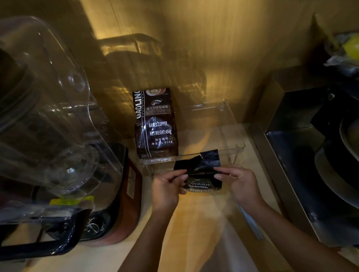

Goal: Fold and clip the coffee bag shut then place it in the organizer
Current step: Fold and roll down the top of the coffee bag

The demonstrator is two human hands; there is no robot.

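Nearest me: two bare forearms coming up from the bottom edge over the pale wooden countertop. My left hand pinches the left edge of the small glossy black foil coffee bag, thumb on the front, fingers curled behind. My right hand pinches the right edge the same way. Both grips closed on the bag, nothing else in either hand. Bag is held just above the counter; its top section is creased and stands up unevenly, top right corner higher. "Treasure Blue Mountain" print readable on the lower front.

Just beyond it sits the clear plastic rectangular organizer. A tall dark brown coffee bag marked "BAKED COFFEE 454g" stands upright in its left end; right part open.

Left: large clear-jar blender on a red-brown base. Right: dark steel sink with metal pots. I see no clip.
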